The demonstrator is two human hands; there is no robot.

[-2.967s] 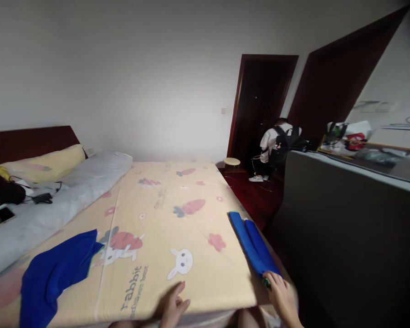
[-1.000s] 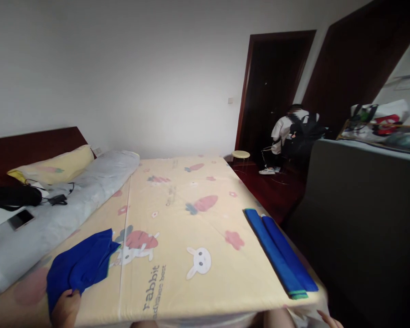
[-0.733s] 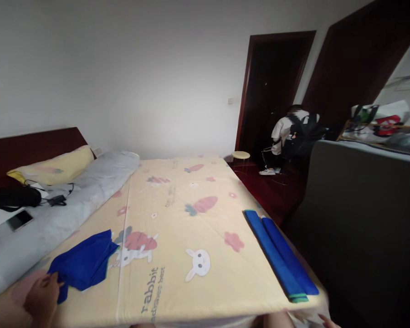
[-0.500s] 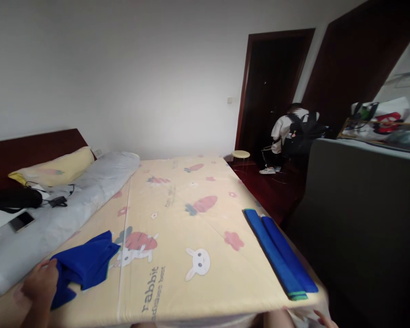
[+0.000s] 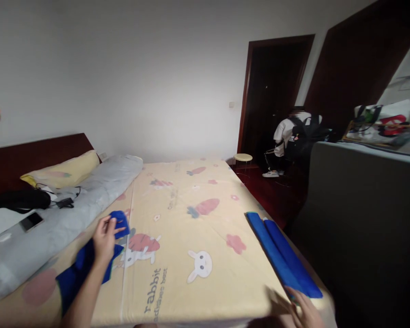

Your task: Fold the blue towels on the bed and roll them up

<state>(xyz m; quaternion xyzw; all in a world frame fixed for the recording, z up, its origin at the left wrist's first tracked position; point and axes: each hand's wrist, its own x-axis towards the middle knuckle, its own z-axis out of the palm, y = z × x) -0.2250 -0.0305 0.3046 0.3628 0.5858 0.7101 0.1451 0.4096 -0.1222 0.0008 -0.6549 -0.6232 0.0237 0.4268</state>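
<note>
My left hand grips a loose blue cloth and lifts its upper corner off the yellow cartoon-print bed sheet; the rest of the cloth hangs down past my forearm. A folded blue cloth lies along the right edge of the bed. My right hand is at the bed's near right corner, fingers spread, next to the near end of that folded cloth; whether it touches it is unclear because of blur.
A rolled grey quilt, a yellow pillow, a phone and a black bag with cables lie at the left. A grey upright panel stands right of the bed. A person with a backpack crouches by the dark doorway near a small stool.
My left hand took hold of the loose blue cloth at the left and raised it up and forward. My right hand came back up at the near right corner.
</note>
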